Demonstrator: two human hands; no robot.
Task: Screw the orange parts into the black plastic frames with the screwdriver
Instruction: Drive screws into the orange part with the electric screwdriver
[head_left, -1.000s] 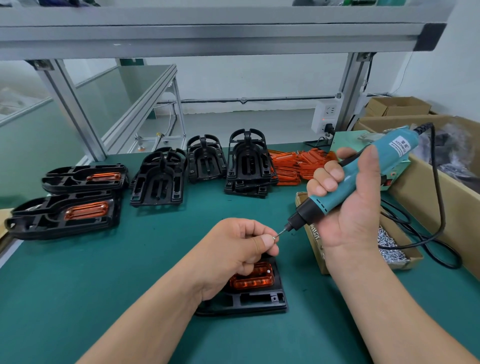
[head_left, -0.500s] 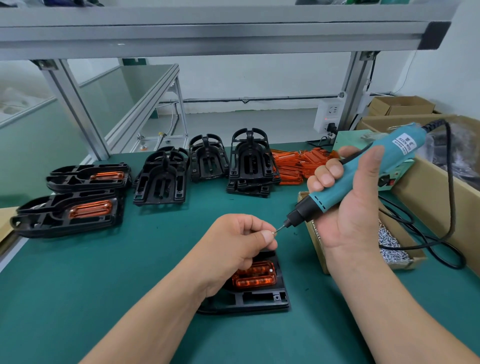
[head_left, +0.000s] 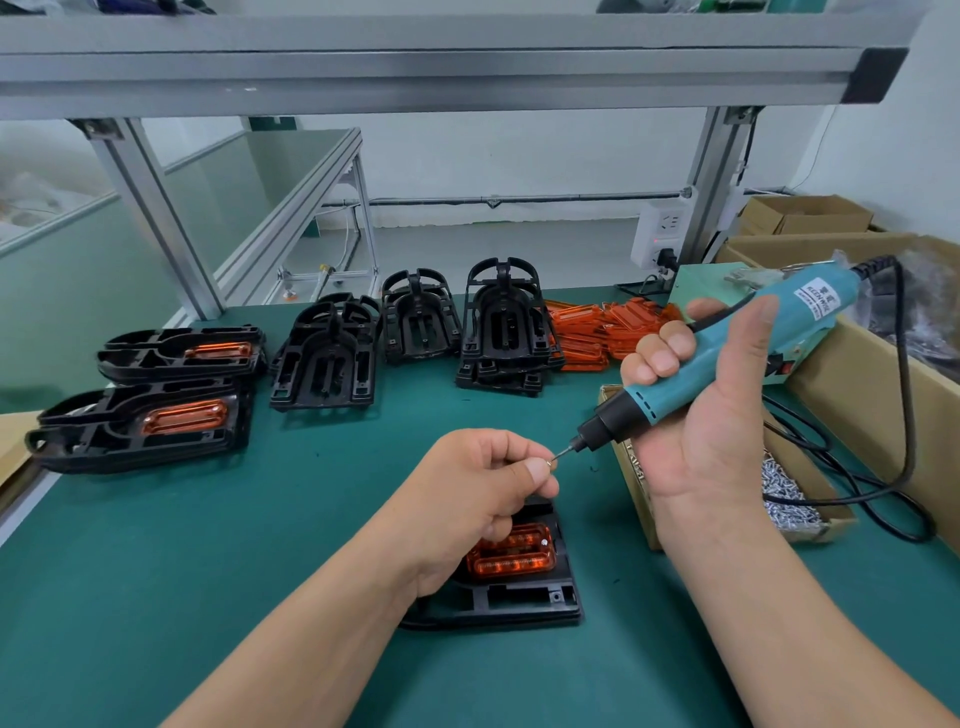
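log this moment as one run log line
left hand: pinches screw at bit tip | right hand: grips screwdriver | black frame: below left hand, orange part seated | stage: screw not yet driven

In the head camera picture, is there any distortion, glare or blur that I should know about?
Head view: wide-angle distortion makes the shelf posts lean outward at the top; the light is soft and even, with only faint shadows on the mat; the orange part below the left hand shows bright glints; the screw at the screwdriver tip is small and slightly soft.
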